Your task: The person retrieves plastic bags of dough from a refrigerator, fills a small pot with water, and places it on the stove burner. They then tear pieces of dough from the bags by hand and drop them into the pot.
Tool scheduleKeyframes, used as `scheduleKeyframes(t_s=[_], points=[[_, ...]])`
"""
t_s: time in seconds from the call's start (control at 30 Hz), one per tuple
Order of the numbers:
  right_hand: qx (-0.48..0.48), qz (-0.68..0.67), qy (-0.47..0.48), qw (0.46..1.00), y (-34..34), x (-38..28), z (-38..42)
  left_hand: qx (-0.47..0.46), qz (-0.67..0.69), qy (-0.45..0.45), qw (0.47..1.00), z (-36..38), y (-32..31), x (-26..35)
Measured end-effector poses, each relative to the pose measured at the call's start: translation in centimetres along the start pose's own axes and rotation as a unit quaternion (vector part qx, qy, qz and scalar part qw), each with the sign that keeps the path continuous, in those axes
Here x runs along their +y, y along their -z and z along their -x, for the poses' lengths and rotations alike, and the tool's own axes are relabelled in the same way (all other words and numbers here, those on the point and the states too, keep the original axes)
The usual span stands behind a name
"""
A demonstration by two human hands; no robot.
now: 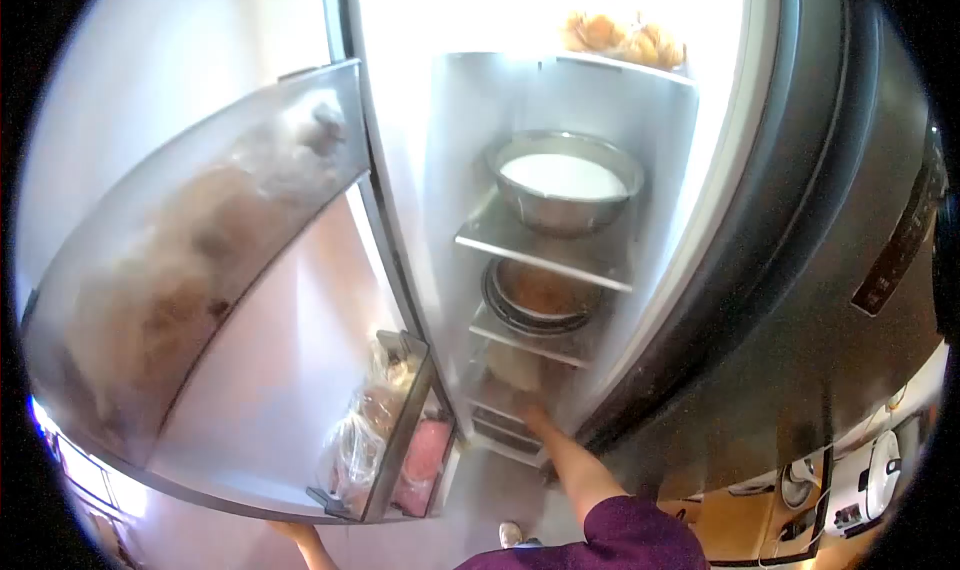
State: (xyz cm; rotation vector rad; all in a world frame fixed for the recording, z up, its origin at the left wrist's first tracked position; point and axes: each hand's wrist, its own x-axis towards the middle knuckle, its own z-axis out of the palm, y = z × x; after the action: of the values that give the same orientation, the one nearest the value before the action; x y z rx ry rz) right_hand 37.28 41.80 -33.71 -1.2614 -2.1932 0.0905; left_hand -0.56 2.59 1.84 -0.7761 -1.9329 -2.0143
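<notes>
An open fridge fills the view, with its door swung out to the left. My right hand point(535, 413) reaches into the lower part, near the low shelf and drawers point(505, 432); its fingers are blurred. At the bottom edge of the door, my left hand point(290, 530) touches the rim, and its fingers are hidden behind it. Above my right hand, a metal bowl of white liquid point(565, 180) stands on a glass shelf point(560, 257), and a dark round pan with brown contents point(545, 295) sits one shelf lower.
Plastic-wrapped food fills the upper door bin point(200, 250). Bagged items point(360, 435) and a pink package point(423, 460) are in the lower door bins. Round yellowish items point(625, 40) lie on the top shelf. A white cooker point(868, 482) stands at the lower right.
</notes>
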Motion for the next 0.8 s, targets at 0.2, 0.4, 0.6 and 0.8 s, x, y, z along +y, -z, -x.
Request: scheduleKeyframes(t_s=[0.2, 0.4, 0.6, 0.8], points=[[-0.369, -0.059, -0.204, 0.905, 6.3, -2.2, 2.7, 0.027, 0.010, -0.005, 1.000, 0.5, -0.1, -2.5], [-0.418, -0.304, 0.009, 0.856, 21.9, -19.9, -13.9, -0.016, 0.015, 0.001, 1.000, 1.1, 1.1, -4.6], [0.403, -0.188, 0.182, 0.877, 54.0, -35.8, -37.3, -0.013, -0.036, -0.021, 0.999, 0.7, 0.6, -2.1], [0.167, 0.172, -0.046, 0.970, 63.1, -33.4, -51.3, 0.012, 0.033, -0.024, 0.999, 0.8, 0.1, -3.6]])
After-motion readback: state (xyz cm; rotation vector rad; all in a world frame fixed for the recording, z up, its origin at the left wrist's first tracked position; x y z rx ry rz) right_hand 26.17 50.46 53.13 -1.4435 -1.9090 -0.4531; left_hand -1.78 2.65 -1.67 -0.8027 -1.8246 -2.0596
